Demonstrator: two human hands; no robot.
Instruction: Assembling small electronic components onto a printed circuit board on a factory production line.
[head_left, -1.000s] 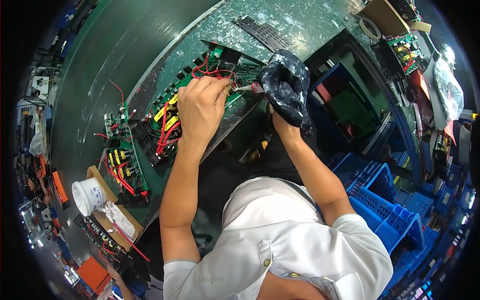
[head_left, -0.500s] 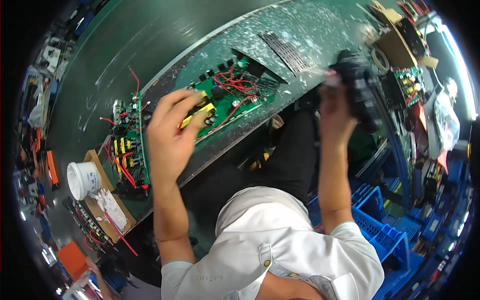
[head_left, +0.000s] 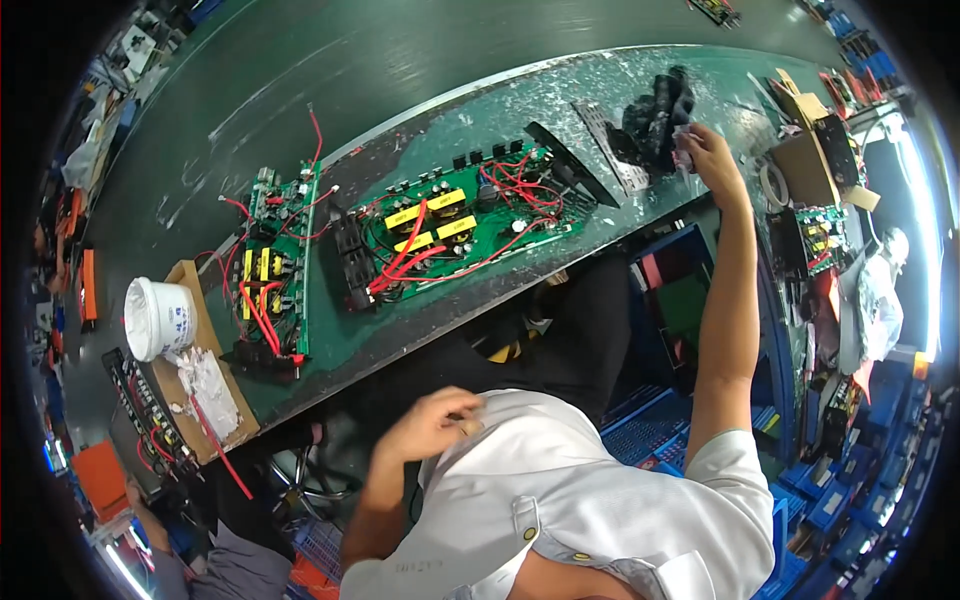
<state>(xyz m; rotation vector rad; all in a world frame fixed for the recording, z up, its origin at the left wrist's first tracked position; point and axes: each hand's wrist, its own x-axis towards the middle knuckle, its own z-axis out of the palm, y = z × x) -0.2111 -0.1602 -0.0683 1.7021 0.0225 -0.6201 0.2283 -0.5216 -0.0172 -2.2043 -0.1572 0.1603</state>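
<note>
My right hand (head_left: 714, 168) reaches out to the far right of the bench, fingers closed on a pale crumpled scrap (head_left: 686, 150). Just beside it a dark, crumpled cloth (head_left: 660, 118) lies on the bench, next to a perforated metal plate (head_left: 610, 145). My left hand (head_left: 428, 425) is drawn back in front of my white shirt, its fingers curled in; what they hold, if anything, is hidden. Ahead of me is a green circuit board (head_left: 375, 236) with yellow transformers and red wires. A black end panel (head_left: 570, 165) stands tilted at its right end.
Another wired circuit board (head_left: 308, 250) lies to the left. Beyond it are a white tub (head_left: 160, 318) and a cardboard tray (head_left: 205, 335) with white paste. A tape roll (head_left: 772, 186) and a cardboard box (head_left: 803, 160) are at the right. Another person's arm (head_left: 148, 517) shows lower left.
My left hand has left the circuit board and come back to my shirt. My right hand has moved outward, and the dark cloth now lies on the bench. The view has shifted.
</note>
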